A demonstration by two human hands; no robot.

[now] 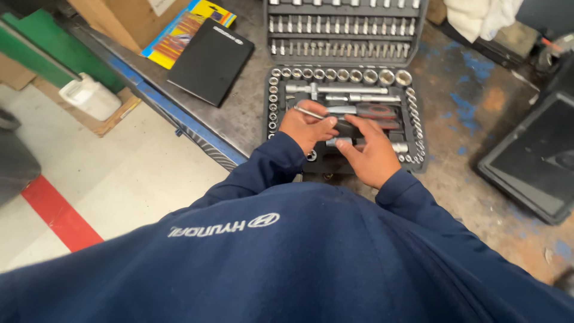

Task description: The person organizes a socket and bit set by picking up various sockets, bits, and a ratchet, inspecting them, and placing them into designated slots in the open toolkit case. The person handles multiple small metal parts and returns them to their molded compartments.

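An open grey socket set case [412, 161] lies on a worn metal workbench, its lid [347, 30] raised behind with rows of sockets and bits. My left hand [305, 127] rests on the lower tray and pinches a thin chrome bar [308, 112] between thumb and fingers. My right hand [371, 152] lies flat over the tray beside it, with a short chrome socket piece [338, 142] under the thumb; whether it is gripped is unclear. A red and black ratchet handle [373, 110] sits just beyond both hands. Dark blue sleeves cover my arms.
A black booklet [209, 60] and a yellow packet [179, 33] lie left of the case. A cardboard box [128, 18] stands at the back left, a black tray [532, 161] at the right. White cloth [481, 17] lies behind. A white jug [89, 96] sits on the floor.
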